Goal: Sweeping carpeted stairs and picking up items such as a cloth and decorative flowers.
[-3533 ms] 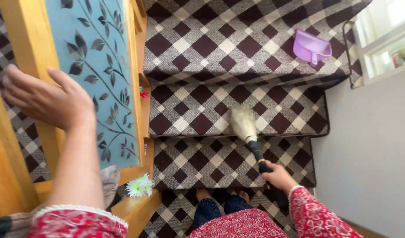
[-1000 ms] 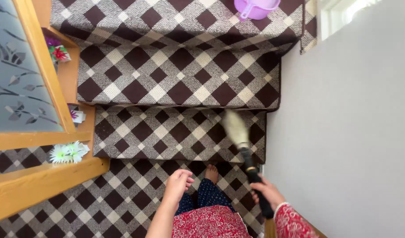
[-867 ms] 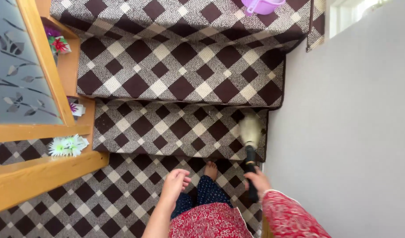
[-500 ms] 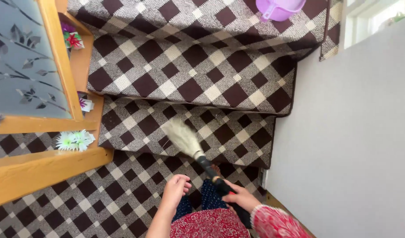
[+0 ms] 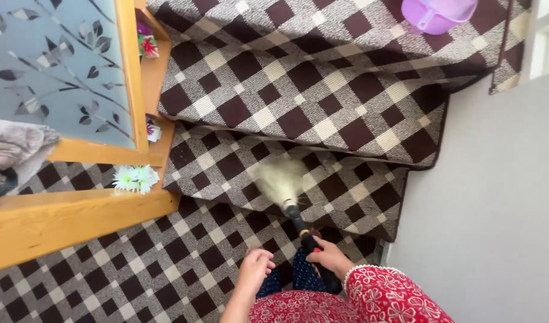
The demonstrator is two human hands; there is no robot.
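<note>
- Your right hand [image 5: 329, 256] grips the black handle of the broom [image 5: 289, 194], whose pale, blurred bristles lie on the step just below you.
- Your left hand [image 5: 256, 267] hangs loosely curled and holds nothing, just beside the handle.
- The stairs wear a brown and cream checked carpet [image 5: 298, 90].
- A purple dustpan [image 5: 440, 13] sits well apart on a lower step.
- A wooden rail [image 5: 65, 221], frosted leaf-patterned panel [image 5: 59, 66] and white flowers [image 5: 135, 177] stand to your left, a plain wall [image 5: 496, 197] to your right.
</note>
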